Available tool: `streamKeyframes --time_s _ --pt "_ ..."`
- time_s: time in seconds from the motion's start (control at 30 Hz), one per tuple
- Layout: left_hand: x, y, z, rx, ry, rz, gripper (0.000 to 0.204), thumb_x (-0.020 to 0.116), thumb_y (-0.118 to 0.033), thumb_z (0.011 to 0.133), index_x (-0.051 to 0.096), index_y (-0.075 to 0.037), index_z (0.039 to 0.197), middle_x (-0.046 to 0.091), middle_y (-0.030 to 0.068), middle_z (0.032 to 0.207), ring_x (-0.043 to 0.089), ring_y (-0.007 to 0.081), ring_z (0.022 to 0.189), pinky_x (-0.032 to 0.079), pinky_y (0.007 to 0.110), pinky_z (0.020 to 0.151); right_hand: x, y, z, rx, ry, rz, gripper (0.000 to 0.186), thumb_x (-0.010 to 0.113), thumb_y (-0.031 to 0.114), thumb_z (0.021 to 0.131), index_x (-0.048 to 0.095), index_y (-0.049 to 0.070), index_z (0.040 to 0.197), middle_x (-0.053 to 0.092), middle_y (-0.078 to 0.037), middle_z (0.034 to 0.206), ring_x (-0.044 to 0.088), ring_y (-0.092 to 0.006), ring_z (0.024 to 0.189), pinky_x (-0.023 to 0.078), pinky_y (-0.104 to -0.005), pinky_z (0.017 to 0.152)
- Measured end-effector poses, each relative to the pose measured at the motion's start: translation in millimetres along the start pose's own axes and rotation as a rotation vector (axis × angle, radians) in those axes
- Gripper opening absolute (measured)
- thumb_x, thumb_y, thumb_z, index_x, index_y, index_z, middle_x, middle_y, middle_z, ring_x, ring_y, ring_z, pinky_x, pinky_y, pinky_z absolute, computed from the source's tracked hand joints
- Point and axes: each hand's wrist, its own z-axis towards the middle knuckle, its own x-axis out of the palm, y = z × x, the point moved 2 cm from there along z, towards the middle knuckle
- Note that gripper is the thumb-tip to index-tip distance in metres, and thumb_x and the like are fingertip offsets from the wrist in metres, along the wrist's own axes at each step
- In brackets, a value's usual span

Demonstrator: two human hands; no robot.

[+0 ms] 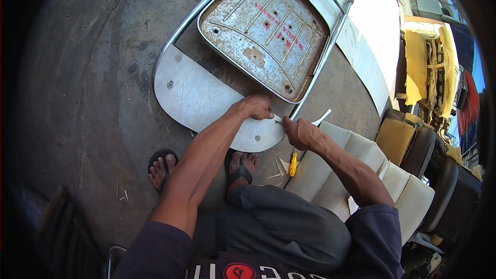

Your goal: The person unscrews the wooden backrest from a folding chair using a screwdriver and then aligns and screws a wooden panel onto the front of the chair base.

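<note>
A rounded white panel [194,95] lies within the curved end of a metal tube chair frame [178,33], just beyond my feet. My left hand [256,107] is closed at the panel's upper edge, its thumb pressed down near the right end. Close beside it, my right hand [300,133] is closed around a tool whose thin metal tip meets the panel; the grip hides most of it. A pale curved strip [323,117] shows past the right hand. The frame also carries a rusty metal seat pan [266,33] with holes and red marks.
A yellow-handled screwdriver [293,164] and pale scraps [281,168] lie on the floor below my right hand. White padded cushions [336,165] stand at the right, with worn yellow foam [416,67] and dark seat parts [421,150] behind. A large white sheet [364,67] lies beyond the frame.
</note>
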Motion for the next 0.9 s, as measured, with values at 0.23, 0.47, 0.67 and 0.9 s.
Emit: streamKeyframes --time_s 0.23,0.47,0.67,0.9 --pt "-6 -3 -3 -0.003 0.022 0.016 0.034 0.07 -0.038 0.09 0.078 -0.012 0.111 0.074 0.0167 0.111 0.069 0.036 0.106 0.053 0.045 0.094 4 8 -13 0.056 -0.145 -0.04 0.029 0.048 0.026 0.102 0.057 0.002 0.115 0.069 -0.028 0.082 0.07 -0.0468 0.081 0.054 -0.0568 0.071" --pt "-14 -12 -9 0.024 0.037 0.02 0.036 0.068 -0.036 0.092 0.077 -0.008 0.112 0.073 0.0194 0.111 0.068 0.0377 0.105 0.051 0.045 0.094 11 11 -16 0.076 -0.241 -0.219 0.026 0.043 0.02 0.102 0.059 0.004 0.114 0.071 -0.021 0.083 0.071 -0.0392 0.076 0.053 -0.0493 0.071" --pt "-12 -9 -9 0.011 0.037 0.006 0.037 0.067 -0.036 0.092 0.076 -0.007 0.113 0.073 0.0194 0.111 0.068 0.0378 0.106 0.051 0.044 0.094 4 16 -11 0.103 -0.207 -0.246 0.025 0.041 0.017 0.102 0.061 0.004 0.11 0.071 -0.021 0.085 0.071 -0.0383 0.08 0.054 -0.0488 0.073" --pt "-11 -10 -5 0.021 0.058 0.015 0.036 0.068 -0.035 0.091 0.076 -0.006 0.112 0.073 0.0201 0.11 0.068 0.0379 0.105 0.051 0.045 0.094 9 10 -17 0.056 -0.26 -0.249 0.021 0.045 0.017 0.1 0.061 0.005 0.107 0.07 -0.022 0.08 0.071 -0.04 0.075 0.055 -0.0509 0.065"
